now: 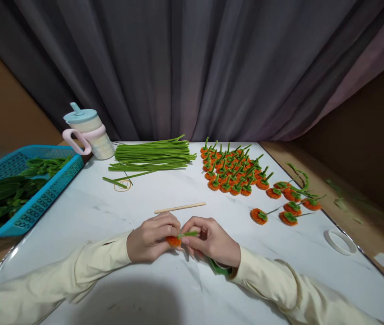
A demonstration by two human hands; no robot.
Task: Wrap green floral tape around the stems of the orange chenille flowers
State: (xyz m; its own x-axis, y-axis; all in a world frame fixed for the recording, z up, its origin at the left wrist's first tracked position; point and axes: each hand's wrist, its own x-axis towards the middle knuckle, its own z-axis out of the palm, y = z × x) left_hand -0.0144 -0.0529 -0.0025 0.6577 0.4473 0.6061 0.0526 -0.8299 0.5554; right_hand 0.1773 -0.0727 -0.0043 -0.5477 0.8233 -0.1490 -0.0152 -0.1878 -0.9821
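Orange piece (173, 241) (fuzzy, green-stemmed), left hand (156, 236) gripping it, right hand (211, 240) pinching its stem

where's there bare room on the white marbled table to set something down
Bare patches: between the blue perforated plastic basket and the left hand; between the pale wooden stick and the fuzzy green stems; between the right hand and the white ring. Crowded: the back, under those stems and the orange-and-green fuzzy pumpkin shapes.
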